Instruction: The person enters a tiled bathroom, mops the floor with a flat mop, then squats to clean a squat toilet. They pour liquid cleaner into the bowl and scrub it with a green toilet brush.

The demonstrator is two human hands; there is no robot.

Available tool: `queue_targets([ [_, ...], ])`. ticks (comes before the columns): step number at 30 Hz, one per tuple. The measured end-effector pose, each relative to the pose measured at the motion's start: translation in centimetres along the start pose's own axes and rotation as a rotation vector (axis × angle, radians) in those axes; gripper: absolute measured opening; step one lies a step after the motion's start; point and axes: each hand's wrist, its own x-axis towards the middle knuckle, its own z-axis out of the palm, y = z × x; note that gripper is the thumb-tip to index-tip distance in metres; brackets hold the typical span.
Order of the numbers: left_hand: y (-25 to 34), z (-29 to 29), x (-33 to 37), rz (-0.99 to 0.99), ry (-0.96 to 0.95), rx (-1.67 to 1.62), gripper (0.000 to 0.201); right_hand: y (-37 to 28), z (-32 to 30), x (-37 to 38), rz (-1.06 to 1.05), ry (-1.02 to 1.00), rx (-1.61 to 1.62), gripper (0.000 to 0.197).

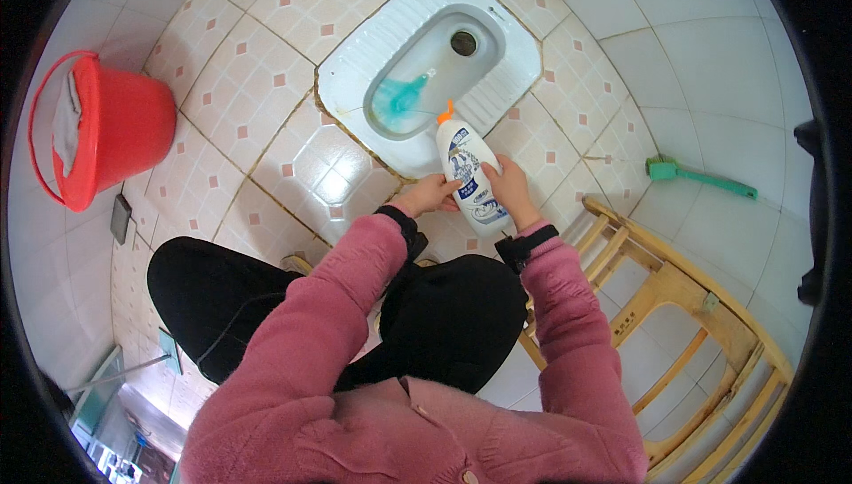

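1. The person squats over a floor of cream square tiles with small pink diamonds [266, 67], both arms in pink knitted sleeves reaching forward.
2. The left hand [432, 194] wraps its fingers around the lower left side of a white plastic bottle with a blue printed label and an orange nozzle cap [469, 173].
3. The right hand [509, 187] grips the same bottle from the right, fingers closed against its side.
4. The bottle is held between the two hands, tilted with its orange nozzle pointing away from the person, over the near rim of a white ceramic squat toilet pan set into the floor [355, 76].
5. A patch of turquoise liquid [399, 98] lies inside the pan, just beyond the nozzle.
6. A red plastic bucket with a pale cloth inside [115, 129] stands well apart on the left.
7. A light wooden chair frame [692, 306] stands just beside the right forearm.
8. A green long-handled brush [697, 176] lies on the floor near the right wall.
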Motion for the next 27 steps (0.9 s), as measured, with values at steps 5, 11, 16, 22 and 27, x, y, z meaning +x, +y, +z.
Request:
queue_targets([
  [5,-0.4,0.6,-0.1,0.009,-0.012,-0.084,0.035,0.2,-0.3,-0.1,-0.021,-0.016,0.005,0.039],
  [11,-1.4,-0.1,-1.2,0.018,0.025,-0.081,0.036,-0.7,0.7,0.1,-0.062,-0.106,-0.010,0.033],
  [16,-2.4,-1.2,-1.8,0.002,0.025,-0.213,0.036,-1.6,2.1,0.5,-0.078,-0.158,-0.013,0.032],
  [22,-2.7,-0.9,-2.1,0.005,0.023,-0.219,0.035,-1.7,2.0,0.3,-0.113,-0.151,-0.044,0.032],
  [27,-3.0,0.1,-2.0,0.031,0.017,-0.147,0.037,-1.3,1.5,-0.3,-0.114,-0.152,-0.039,0.034],
])
